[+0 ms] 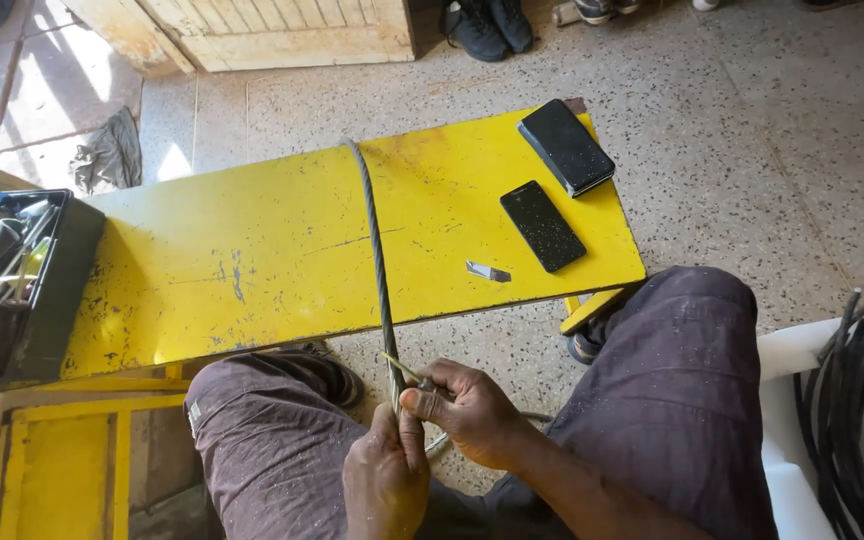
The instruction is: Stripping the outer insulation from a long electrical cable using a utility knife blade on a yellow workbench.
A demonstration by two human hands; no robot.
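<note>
At far left, a dark toolbox (27, 300) holding metal tools sits against the end of the yellow counter (252, 270), with a grey rag (107, 155) on the floor behind it. A twisted grey cable (377, 260) runs from the counter's far edge across its top and down over the near edge to the seated person's lap. The left hand (387, 480) is clamped around the cable's lower end, thumb pressed against it. The right hand (467, 405), just beside and touching the left, is closed around the cable and a thin yellowish strand (402, 367) that sticks out toward the left. Further right on the counter lie a small metal blade (488, 271) and two dark phones (542, 226) (565, 146). At far right, a bundle of black cables (852, 400) rests on a white surface.
</note>
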